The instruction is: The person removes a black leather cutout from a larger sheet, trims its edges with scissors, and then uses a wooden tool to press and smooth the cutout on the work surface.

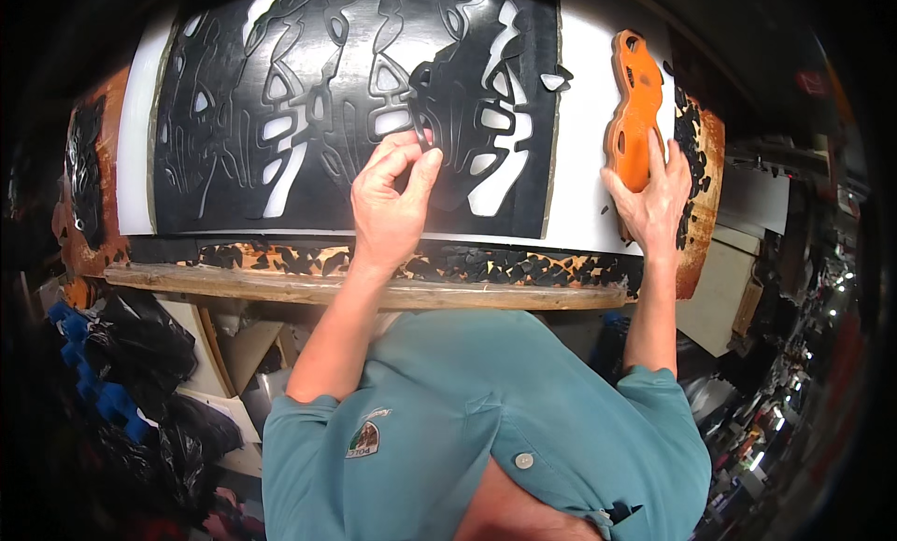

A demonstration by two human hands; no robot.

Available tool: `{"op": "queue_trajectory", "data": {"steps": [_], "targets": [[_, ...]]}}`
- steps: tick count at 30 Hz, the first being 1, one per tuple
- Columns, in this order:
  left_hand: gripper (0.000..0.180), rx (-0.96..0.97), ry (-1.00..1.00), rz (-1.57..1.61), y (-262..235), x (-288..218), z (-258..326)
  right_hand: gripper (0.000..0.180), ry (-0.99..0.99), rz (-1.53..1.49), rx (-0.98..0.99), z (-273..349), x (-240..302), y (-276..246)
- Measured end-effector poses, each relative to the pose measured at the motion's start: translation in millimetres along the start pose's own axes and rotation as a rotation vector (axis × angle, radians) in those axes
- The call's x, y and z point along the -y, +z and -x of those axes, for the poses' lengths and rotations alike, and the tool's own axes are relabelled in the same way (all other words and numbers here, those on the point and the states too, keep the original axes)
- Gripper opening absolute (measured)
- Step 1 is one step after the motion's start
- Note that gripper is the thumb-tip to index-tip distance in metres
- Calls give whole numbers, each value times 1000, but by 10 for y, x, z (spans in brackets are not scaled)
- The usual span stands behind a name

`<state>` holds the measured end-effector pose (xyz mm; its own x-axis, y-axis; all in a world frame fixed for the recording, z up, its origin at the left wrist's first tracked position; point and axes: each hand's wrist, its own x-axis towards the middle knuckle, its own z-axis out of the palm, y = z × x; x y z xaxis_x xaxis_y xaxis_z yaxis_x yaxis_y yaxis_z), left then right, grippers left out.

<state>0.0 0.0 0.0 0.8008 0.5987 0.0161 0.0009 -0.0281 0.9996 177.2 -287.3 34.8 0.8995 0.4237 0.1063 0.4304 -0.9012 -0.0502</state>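
Note:
A black sheet [308,64], likely rubber or leather, lies on a white board, with rows of cut shapes and holes showing white through it. Over its right part, my left hand [391,200] is closed, pinching a thin black cut piece [420,116] between thumb and fingers. To the right, an orange wavy-edged block [637,111] with holes, resembling a cutting die, lies lengthwise on the board. My right hand [657,191] grips its near end, thumb at the left side and fingers over the top. A small black piece [557,78] with a white opening lies between sheet and block.
The white board [584,181] rests on a worn table with a wooden front rail [374,287]. Black scraps [486,263] lie along the near edge and right side. Black pieces [86,172] are stacked at the far left. Black plastic bags [154,345] sit below, left.

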Motion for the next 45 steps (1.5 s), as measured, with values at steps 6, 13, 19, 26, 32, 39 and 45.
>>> {"op": "queue_trajectory", "data": {"steps": [6, 13, 19, 26, 32, 39, 45], "targets": [[16, 9, -62, 32, 46, -234, -18, 59, -614, -857, -203, -80, 1017, -89], [21, 119, -218, 271, 47, -360, -82, 62, -753, -942, -108, -358, 1463, 129], [21, 159, -251, 360, 126, -287, -100, 31, -727, -1087, -58, -357, 1454, 221], [22, 77, -385, 430, 173, -184, -48, 18, -647, -1054, -32, -410, 1506, 275], [21, 48, -123, 29, -54, -235, 95, 34, -106, -1045, -149, -825, 1038, 333], [20, -98, -187, 63, -771, -115, 372, 39, 486, -709, -429, -1930, -954, 444], [24, -167, -209, -97, -817, -417, 485, 49, 54, -236, -760, -1535, 95, -164]]}}
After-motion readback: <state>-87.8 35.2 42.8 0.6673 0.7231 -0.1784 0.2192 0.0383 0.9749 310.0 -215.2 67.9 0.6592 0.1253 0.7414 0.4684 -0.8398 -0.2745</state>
